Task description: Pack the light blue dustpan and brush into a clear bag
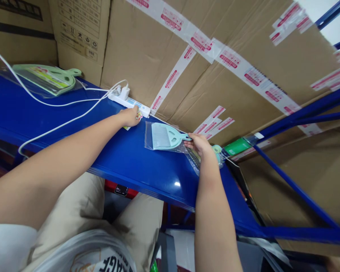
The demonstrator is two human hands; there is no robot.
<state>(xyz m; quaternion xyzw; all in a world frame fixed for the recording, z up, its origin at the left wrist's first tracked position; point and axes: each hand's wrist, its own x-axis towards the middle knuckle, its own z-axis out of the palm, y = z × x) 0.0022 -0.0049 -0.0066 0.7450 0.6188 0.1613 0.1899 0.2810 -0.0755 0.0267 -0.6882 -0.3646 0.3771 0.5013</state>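
In the upper left of the frame a green dustpan set lies in its clear wrapper on the blue shelf. It is well apart from both hands. From there white cables run to the right, toward a white power strip that lies against the cardboard boxes in the upper middle.

The left hand is just below this strip. Its arm is stretched long from the lower left corner, almost straight, with the palm down. The fingers are bent over a small printed card and touch it. I cannot tell if they pinch the card or only press on it.

Just to the right of the card, near but not touching it, lies the small brush, pale mint, inside a clear bag. Its long axis runs across the picture: the bristles point to the left, toward the left hand, and the handle points to the right. The right hand is at the handle end, so it is the nearer hand to the brush. Its fingers are closed on the handle through the bag, and the thumb is under it. The forearm comes up from the bottom middle of the frame, nearly vertical, and the wrist is bent a little to the left.

Right of this hand, a green packet lies at the end of the shelf.
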